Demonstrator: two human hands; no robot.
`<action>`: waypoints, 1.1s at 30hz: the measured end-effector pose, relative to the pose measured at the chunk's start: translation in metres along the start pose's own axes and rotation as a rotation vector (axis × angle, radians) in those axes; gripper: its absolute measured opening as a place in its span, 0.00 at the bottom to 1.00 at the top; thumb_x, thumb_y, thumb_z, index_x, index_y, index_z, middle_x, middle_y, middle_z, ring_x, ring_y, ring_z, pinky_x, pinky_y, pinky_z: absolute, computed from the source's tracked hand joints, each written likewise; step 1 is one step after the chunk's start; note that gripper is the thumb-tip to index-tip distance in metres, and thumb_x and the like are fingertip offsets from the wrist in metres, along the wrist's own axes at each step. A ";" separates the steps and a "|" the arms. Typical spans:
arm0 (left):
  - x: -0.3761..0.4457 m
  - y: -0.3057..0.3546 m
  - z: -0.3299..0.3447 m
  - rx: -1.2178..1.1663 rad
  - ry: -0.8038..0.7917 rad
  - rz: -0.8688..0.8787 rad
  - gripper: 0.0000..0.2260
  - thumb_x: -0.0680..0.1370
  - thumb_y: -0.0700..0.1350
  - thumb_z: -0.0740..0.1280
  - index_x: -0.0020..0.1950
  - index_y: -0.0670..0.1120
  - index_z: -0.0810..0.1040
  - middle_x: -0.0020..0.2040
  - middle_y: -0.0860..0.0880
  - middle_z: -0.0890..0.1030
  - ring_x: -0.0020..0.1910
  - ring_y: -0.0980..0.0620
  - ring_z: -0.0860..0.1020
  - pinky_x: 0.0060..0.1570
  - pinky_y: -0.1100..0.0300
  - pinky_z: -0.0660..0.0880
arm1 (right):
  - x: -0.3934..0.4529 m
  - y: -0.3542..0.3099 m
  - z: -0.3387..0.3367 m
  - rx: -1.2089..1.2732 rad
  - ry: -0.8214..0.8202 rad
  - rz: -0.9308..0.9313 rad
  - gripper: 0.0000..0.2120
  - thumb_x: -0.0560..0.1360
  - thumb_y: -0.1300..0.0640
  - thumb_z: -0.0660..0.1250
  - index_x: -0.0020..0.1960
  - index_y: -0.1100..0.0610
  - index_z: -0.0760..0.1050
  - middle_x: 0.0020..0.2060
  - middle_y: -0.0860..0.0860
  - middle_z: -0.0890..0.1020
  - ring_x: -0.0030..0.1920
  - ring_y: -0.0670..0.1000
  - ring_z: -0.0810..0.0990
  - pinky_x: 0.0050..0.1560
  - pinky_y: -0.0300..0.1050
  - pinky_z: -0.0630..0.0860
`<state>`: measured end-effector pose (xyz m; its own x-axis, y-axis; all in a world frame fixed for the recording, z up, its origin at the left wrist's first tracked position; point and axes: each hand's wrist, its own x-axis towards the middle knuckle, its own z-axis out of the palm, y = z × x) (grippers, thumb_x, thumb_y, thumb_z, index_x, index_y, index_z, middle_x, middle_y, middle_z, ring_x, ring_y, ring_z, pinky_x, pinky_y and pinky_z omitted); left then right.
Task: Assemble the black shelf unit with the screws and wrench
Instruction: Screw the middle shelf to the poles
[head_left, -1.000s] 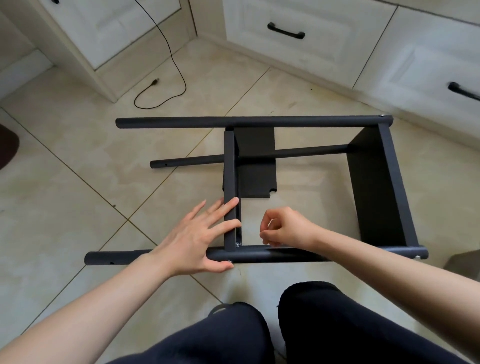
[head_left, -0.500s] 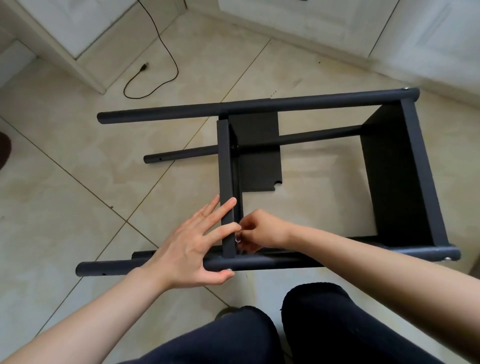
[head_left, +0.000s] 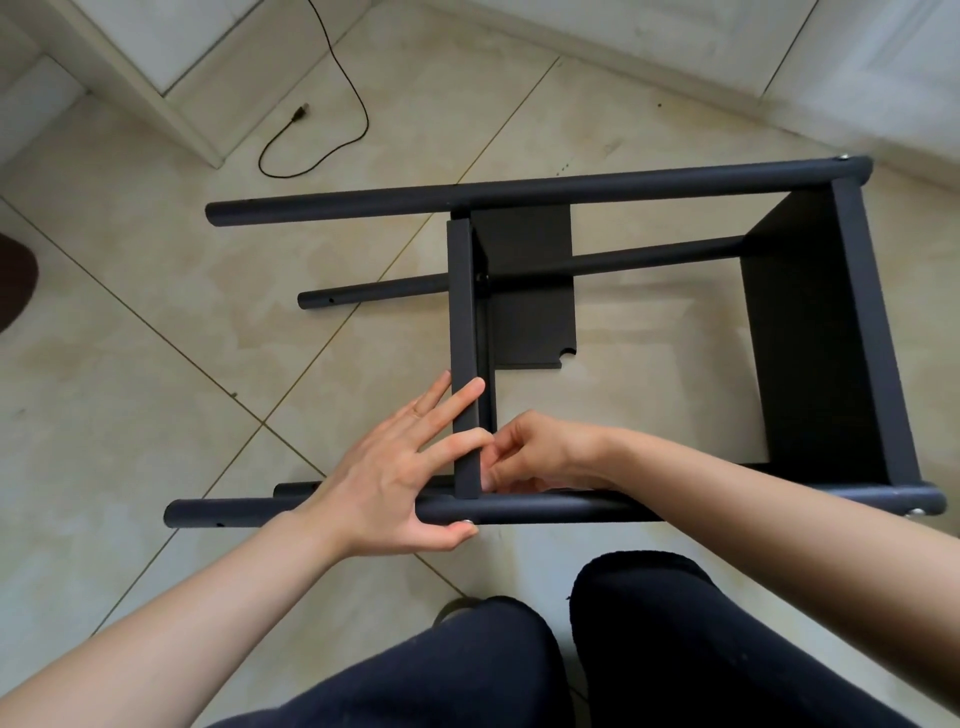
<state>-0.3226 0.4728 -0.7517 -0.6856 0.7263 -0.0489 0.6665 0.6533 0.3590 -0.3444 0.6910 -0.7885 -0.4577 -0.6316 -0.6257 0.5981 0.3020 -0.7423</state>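
Note:
The black shelf unit (head_left: 810, 332) lies on its side on the tiled floor, with its tube legs running left to right. A middle shelf panel (head_left: 464, 332) stands between the far tube (head_left: 519, 195) and the near tube (head_left: 571, 505). My left hand (head_left: 395, 467) lies flat with straight fingers across that panel's edge, its thumb under the near tube beside a silver screw head (head_left: 467, 521). My right hand (head_left: 535, 452) has curled fingers pressed into the corner where panel and near tube meet. What it pinches is hidden. No wrench is visible.
A loose black tube (head_left: 374, 291) lies behind the panel. A black cable (head_left: 332, 104) trails on the floor at the back left, near white cabinets (head_left: 156, 47). My knees in dark trousers (head_left: 649, 623) are just in front of the near tube.
My right hand has moved left from beside the panel into the corner joint and stays there. The view has shifted closer. My left hand keeps its place.

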 end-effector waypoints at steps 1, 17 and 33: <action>0.000 0.000 0.000 -0.002 -0.002 0.000 0.34 0.70 0.65 0.71 0.73 0.57 0.66 0.83 0.53 0.50 0.82 0.48 0.48 0.72 0.55 0.57 | 0.000 0.000 0.000 0.032 -0.005 0.000 0.19 0.75 0.69 0.70 0.30 0.52 0.81 0.27 0.46 0.80 0.28 0.42 0.78 0.31 0.32 0.73; 0.002 0.002 -0.003 -0.051 -0.004 0.012 0.33 0.70 0.64 0.71 0.71 0.56 0.68 0.83 0.53 0.49 0.82 0.48 0.48 0.67 0.54 0.65 | 0.005 -0.004 -0.002 0.168 -0.053 0.120 0.17 0.77 0.67 0.67 0.32 0.55 0.80 0.31 0.50 0.82 0.31 0.45 0.79 0.39 0.36 0.77; 0.001 -0.001 -0.001 -0.040 -0.003 0.016 0.33 0.70 0.65 0.71 0.71 0.54 0.70 0.83 0.51 0.51 0.82 0.45 0.50 0.66 0.54 0.66 | 0.014 -0.010 -0.003 0.098 -0.088 0.311 0.11 0.76 0.63 0.67 0.35 0.57 0.78 0.29 0.51 0.78 0.31 0.47 0.76 0.39 0.39 0.74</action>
<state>-0.3239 0.4725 -0.7509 -0.6739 0.7374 -0.0458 0.6653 0.6326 0.3966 -0.3584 0.6811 -0.7907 -0.1875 -0.5807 -0.7922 0.7626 0.4223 -0.4901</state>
